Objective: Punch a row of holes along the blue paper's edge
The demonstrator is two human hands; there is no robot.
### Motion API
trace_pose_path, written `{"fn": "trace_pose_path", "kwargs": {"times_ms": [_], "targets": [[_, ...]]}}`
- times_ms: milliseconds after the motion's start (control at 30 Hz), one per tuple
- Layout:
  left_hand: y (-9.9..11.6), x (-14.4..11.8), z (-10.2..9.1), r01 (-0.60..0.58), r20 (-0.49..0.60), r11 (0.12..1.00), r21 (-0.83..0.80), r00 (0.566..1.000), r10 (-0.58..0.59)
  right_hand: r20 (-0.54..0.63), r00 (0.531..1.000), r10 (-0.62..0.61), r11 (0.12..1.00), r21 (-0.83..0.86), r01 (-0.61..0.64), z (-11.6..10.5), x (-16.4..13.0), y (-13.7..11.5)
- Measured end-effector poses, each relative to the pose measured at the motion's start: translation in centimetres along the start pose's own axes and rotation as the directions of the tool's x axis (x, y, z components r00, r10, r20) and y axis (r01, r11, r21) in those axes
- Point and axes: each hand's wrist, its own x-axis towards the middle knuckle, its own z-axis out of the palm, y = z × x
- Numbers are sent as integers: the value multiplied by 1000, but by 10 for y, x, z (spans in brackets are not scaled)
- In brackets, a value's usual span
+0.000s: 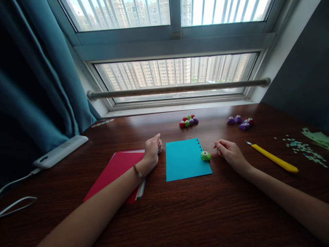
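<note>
A blue square of paper (185,161) lies flat between my two hands, with several small holes punched near its top right edge. At that right edge sits a small green craft punch (205,156), apart from both hands. My left hand (152,148), closed in a loose fist, rests on the table beside the paper's left edge and the stack of coloured paper (117,171), red sheet on top. To the right of the punch is my right hand (228,153), its fingers curled together. Nothing shows in either hand.
Several red, green and purple punches (189,121) stand in a cluster behind the paper, and purple and red ones (241,121) further right. A yellow-handled craft knife (275,157) lies beyond my right hand, near paper bits (305,149). A white power strip (61,151) is at left.
</note>
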Motion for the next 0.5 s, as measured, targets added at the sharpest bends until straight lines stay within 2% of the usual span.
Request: {"fn": "trace_pose_path", "kwargs": {"times_ms": [500], "targets": [[0,0,0,-9,3,1000,-3,1000,9,2,1000,-3,1000,3,3,-1,-1,-1]]}}
